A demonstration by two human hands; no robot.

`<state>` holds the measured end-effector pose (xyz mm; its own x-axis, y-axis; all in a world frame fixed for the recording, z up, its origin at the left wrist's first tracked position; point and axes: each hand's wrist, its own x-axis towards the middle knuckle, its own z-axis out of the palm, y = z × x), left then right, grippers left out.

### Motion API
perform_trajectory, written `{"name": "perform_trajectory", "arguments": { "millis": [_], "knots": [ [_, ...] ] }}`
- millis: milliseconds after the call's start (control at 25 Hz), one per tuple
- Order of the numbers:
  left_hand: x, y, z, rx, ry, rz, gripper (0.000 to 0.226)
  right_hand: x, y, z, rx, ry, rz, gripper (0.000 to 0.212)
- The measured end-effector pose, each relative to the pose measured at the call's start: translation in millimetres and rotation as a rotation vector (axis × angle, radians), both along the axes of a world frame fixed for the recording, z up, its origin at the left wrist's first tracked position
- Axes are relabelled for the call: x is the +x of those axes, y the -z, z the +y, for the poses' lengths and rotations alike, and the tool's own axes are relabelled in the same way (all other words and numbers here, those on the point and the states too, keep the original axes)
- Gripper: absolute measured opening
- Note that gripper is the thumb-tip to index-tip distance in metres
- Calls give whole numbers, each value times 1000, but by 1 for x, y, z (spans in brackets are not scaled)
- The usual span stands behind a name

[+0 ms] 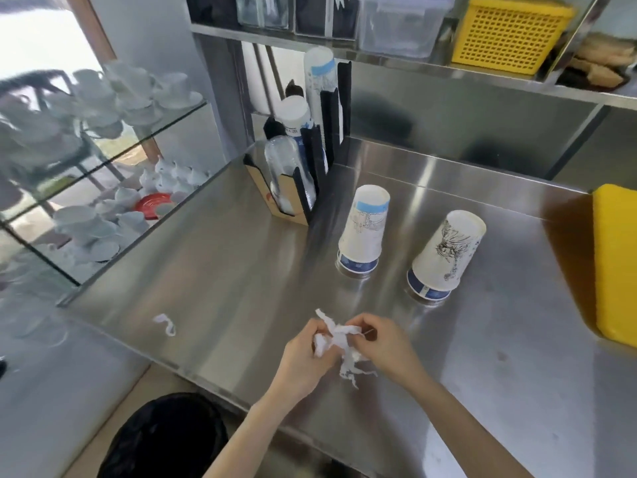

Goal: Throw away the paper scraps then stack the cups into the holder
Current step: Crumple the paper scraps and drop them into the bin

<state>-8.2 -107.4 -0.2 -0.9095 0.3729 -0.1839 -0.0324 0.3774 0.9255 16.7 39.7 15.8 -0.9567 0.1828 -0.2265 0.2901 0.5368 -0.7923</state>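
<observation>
While both hands pinch crumpled paper scraps (pixel 339 343), left hand (pixel 303 357) and right hand (pixel 386 346) meet above a steel surface (pixel 224 270). Two upside-down cups (pixel 362 232) stand near a cup holder (pixel 303 188). A black bin (pixel 165 439) sits below.

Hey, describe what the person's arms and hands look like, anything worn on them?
Both forearms are bare, with no sleeves in view. The left hand and right hand wear no gloves, and no rings, watch or bracelets are visible. The fingers are slender; nail details are too blurred to tell.
</observation>
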Motion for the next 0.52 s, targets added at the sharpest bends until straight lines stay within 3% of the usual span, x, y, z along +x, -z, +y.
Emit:
{"name": "perform_trajectory", "arguments": {
  "millis": [280,520],
  "knots": [
    [-11,-2,-87,48,-178,-28,30,-29,-7,-93,-7,-167,23,15],
    [-12,-4,-163,120,-295,-80,21,-43,-6,-167,16,-302,-2,19]
  ]
}}
